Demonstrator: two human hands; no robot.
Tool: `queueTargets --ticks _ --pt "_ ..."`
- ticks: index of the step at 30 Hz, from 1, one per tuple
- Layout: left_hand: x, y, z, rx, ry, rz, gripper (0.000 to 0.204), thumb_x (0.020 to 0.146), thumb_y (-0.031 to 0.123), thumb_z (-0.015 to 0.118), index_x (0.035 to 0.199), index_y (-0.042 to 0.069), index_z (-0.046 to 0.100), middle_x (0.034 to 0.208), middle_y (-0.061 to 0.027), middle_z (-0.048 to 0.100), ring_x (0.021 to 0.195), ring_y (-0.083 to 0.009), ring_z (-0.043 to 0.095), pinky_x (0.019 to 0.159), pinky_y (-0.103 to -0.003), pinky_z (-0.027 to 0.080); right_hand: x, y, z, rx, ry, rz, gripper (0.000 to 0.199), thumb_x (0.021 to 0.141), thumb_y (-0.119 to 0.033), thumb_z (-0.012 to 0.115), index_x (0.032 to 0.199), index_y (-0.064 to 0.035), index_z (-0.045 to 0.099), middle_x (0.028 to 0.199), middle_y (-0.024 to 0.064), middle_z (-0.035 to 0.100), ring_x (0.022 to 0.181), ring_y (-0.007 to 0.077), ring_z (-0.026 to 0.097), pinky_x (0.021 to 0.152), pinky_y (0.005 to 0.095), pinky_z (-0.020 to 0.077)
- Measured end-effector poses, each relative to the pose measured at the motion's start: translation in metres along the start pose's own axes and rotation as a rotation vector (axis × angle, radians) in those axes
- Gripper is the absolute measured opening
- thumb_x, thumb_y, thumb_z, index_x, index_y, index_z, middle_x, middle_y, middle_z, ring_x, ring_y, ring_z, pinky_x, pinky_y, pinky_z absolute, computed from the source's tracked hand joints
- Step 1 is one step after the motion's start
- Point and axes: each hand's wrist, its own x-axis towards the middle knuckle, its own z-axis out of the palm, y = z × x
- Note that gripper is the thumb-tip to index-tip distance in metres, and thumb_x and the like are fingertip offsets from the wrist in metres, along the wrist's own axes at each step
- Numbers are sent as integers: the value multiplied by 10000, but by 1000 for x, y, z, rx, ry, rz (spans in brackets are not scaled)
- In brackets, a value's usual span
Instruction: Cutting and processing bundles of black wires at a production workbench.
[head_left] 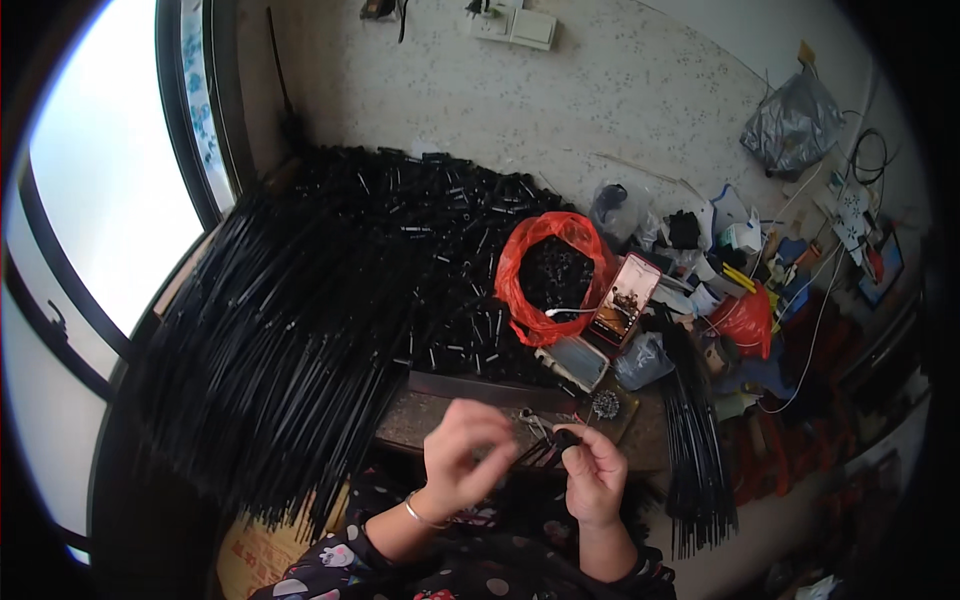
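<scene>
My right hand (596,474) is closed in a pinch on a small black part (567,438), its exact kind unclear. Thin black rods (540,453) stick out from beside that part toward my left hand. My left hand (466,456), wearing a bracelet at the wrist, is slightly blurred, its thumb and fingers apart with nothing visible between them. Just beyond my hands, a small metal tool (527,416) lies at the table's front edge (420,418), and a round spiky grey piece (606,404) sits to its right.
Long black rods (270,350) cover the left side, with short black tubes (440,200) heaped behind. A red plastic bag (512,265) holds small black parts. A phone (625,300) leans beside it. More rods (697,460) hang at right, near clutter and a red bag (745,322).
</scene>
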Motion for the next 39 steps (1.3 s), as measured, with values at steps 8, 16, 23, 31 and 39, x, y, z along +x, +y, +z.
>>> queueTargets --ticks 8,16,23,31,39 --pt "8 14 2 -152 -178 -213 122 707 -59 633 812 0 613 847 -105 615 770 -178 600 683 -262 478 -6 7 4 10 -28 -34 249 841 -24 575 1069 70 540 964 68 588 859 90 545 775 213 437" --pt "9 13 -8 -214 -239 -270 142 714 -33 651 848 -19 606 870 -104 611 817 -165 595 716 -267 475 2 8 10 59 -79 -81 208 781 -3 642 980 24 588 960 78 578 829 138 551 769 229 436" --pt "-1 20 1 -112 -184 -296 359 681 141 761 954 -2 576 852 -76 597 777 -134 573 698 -272 479 10 1 -2 -151 -160 -8 151 745 -52 698 857 17 622 770 49 563 714 112 538 603 223 436" --pt "-16 24 5 -452 -419 -467 463 916 454 367 1028 14 456 785 -107 559 641 -154 513 558 -253 407 8 11 5 27 -174 102 584 615 -153 820 1070 -63 464 919 -15 430 707 36 412 548 144 338" --pt "-15 24 -8 -688 -394 -740 541 846 549 483 984 25 482 746 -20 519 646 -68 454 591 -198 366 12 -42 13 -1011 -161 -647 529 571 -307 808 995 -75 595 922 42 468 798 184 471 650 307 401"
